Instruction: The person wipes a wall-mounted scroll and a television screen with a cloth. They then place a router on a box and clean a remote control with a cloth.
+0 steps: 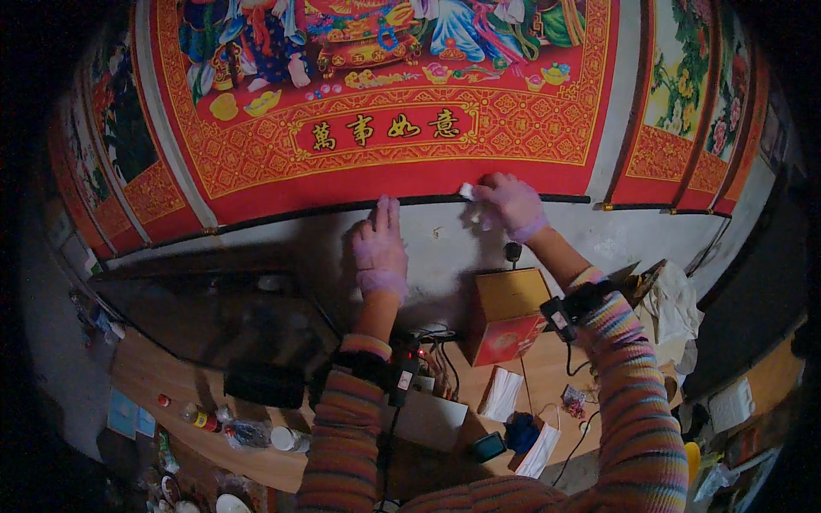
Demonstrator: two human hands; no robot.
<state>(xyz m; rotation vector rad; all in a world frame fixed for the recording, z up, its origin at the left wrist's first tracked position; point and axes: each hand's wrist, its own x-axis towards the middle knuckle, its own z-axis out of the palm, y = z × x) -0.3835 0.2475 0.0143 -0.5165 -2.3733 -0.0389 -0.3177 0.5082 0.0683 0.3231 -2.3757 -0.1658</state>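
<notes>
A large red hanging scroll with colourful figures and gold writing hangs on the wall before me, its dark bottom rod curving across the view. My left hand, in a thin purple glove, lies with extended fingertips at the rod near its middle; it holds nothing that I can see. Farther right, my right hand, gloved alike, is at the scroll's lower edge, with a small white piece at its fingertips. That piece looks like tissue or tape; which one I cannot tell.
Narrower scrolls hang at both sides. Below are a television, a red and gold box, a laptop-like silver item, cables, bottles, a white jar and white face masks on a wooden table.
</notes>
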